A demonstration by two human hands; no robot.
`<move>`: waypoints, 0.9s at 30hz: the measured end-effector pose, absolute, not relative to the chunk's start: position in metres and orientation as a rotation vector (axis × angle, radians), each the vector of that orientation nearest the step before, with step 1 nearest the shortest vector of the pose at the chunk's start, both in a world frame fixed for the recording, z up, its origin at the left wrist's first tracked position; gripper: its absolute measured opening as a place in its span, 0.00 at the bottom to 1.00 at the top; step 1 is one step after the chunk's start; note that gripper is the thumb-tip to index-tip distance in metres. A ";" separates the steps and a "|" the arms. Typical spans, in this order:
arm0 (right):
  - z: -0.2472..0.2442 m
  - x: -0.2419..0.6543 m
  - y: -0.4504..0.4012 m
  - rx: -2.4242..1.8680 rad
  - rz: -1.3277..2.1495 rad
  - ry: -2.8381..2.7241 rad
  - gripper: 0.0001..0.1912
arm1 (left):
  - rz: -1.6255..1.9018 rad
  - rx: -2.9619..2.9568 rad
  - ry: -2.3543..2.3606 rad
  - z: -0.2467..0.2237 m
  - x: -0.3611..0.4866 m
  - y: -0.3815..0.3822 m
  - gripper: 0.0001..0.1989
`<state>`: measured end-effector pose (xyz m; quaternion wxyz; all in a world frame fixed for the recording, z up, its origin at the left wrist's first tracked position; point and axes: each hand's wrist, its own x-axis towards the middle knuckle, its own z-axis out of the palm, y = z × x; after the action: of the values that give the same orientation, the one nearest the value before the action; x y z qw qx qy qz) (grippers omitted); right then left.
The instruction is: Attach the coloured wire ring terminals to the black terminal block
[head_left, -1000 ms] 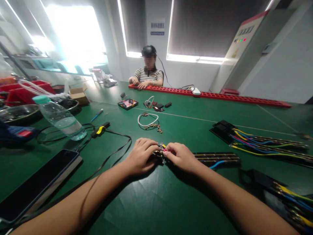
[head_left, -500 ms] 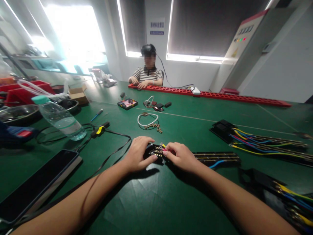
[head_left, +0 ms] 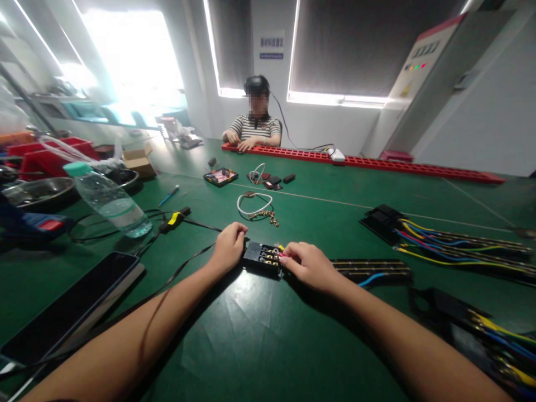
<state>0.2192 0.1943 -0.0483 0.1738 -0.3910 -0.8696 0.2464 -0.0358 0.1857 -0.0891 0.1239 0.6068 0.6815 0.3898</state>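
A black terminal block (head_left: 262, 259) with brass-coloured screw contacts lies on the green table in front of me. My left hand (head_left: 229, 245) is at its left end, fingers curled in; what they hold, if anything, is hidden. At the block's right end, my right hand (head_left: 309, 266) pinches a red-sleeved wire terminal (head_left: 282, 255) against the contacts. A yellow-sleeved terminal (head_left: 280, 247) shows just behind it. A black busbar strip (head_left: 372, 271) with a blue wire (head_left: 372, 281) reaches out to the right, partly hidden by my right hand.
Small brass screws (head_left: 270, 216) and a white cable loop (head_left: 254, 205) lie beyond the block. Wired black assemblies (head_left: 381, 223) are at right. A water bottle (head_left: 113, 204), a phone (head_left: 69, 307) and black cables occupy the left. A person (head_left: 256, 128) sits opposite behind a red rail (head_left: 377, 162).
My left hand has drawn back left off the block's top and its fingers have curled. A flat black cover now shows over the block's left part. My right hand stays in place.
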 end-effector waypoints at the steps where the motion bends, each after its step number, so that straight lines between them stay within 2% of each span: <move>1: -0.048 0.219 0.194 -1.108 0.696 -2.467 0.11 | 1.123 1.777 1.992 -0.089 -0.037 0.187 0.07; 20: -0.047 0.218 0.195 -1.106 0.644 -2.494 0.12 | 0.741 1.909 2.112 -0.081 -0.040 0.199 0.08; 27: -0.049 0.218 0.195 -1.102 0.643 -2.501 0.13 | 0.530 1.928 2.222 -0.070 -0.040 0.212 0.17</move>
<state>0.2184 0.1955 -0.0487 0.1663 -0.3869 -0.8784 0.2260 -0.0397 0.2121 -0.0704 0.0762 0.6431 0.7412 0.1768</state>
